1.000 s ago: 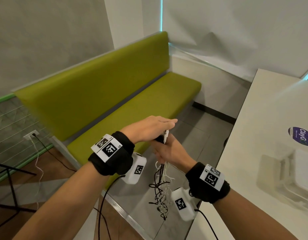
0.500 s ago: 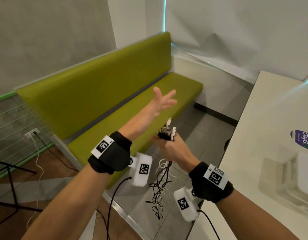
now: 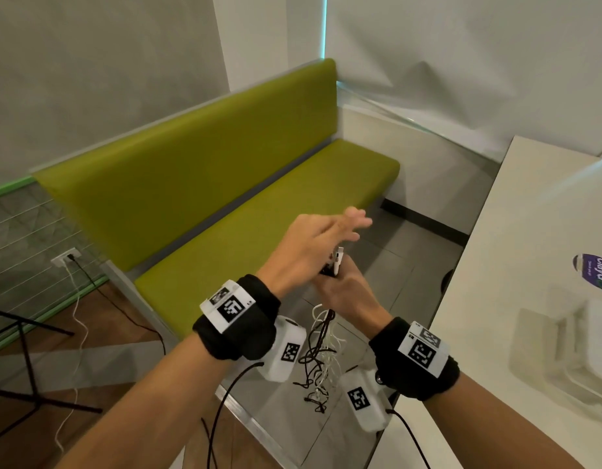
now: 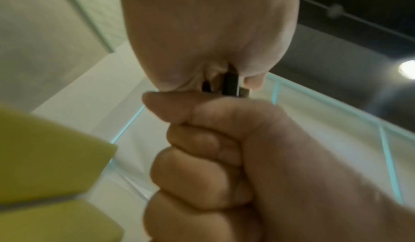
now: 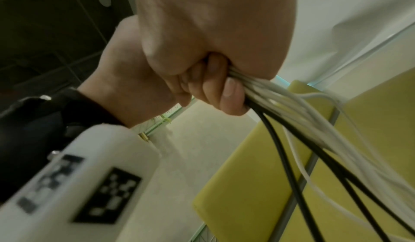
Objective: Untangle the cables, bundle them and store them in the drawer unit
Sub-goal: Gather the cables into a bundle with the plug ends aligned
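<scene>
Right hand [image 3: 347,292] fisted round cables [image 3: 321,353], plugs up. Left hand [image 3: 313,245], flung wide half-second ago, back over plugs, fingers straight, holding nothing. Bundling ongoing; drawer unit unseen.

Left hand [image 3: 313,245] flat, right hand [image 3: 347,292] fisted

Cable bundle [image 3: 321,350] in right hand [image 3: 343,292]

My left hand [image 3: 313,245] blurs at its fingers [image 3: 355,220] — contact unclear. It hides the cables' [image 3: 321,353] plug ends; my right hand [image 3: 347,292] covers their middle.
</scene>
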### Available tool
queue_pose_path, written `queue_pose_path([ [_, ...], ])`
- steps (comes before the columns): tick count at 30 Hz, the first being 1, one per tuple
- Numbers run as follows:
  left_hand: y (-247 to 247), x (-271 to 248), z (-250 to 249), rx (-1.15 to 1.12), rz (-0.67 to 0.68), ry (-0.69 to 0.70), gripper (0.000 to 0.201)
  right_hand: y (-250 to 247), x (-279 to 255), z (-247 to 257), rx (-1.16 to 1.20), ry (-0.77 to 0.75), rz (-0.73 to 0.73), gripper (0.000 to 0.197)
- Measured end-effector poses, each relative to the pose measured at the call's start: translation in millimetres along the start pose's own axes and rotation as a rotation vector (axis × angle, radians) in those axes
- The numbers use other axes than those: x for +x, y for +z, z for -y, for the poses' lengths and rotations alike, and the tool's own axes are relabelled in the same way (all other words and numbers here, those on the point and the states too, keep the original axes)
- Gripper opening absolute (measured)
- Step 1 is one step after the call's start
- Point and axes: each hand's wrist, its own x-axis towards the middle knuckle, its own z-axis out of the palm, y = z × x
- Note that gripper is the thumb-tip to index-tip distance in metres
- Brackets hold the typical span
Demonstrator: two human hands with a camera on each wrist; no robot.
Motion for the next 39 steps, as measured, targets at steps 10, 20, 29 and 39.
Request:
queue_pose_path([
  [10, -21.1, -2.7, 4.9, -0.096, -0.092, -0.08, 0.018, -5.9, -4.4, -4.2, -0.193, -0.004, 0.089, 0.039],
  [20, -21.2, -6.0, -1.6, -0.031, -0.095, -0.052, 0.019, -6.1, -6.4, -5.3, -0.094, 0.0, 0.132, 0.053],
  [29, -18.9, -8.8, 5.6, -0.186, -0.182, -0.132, 0.014, -8.1, -3.9, -13.6, -0.051, -0.039, 0.043, 0.035],
  [39, -19.0, -6.2, 7.4, -0.119, -0.189, -0.134, 0.023, -2.4, -13.6, -2.0, -0.038, -0.174, -0.017, 0.029],
])
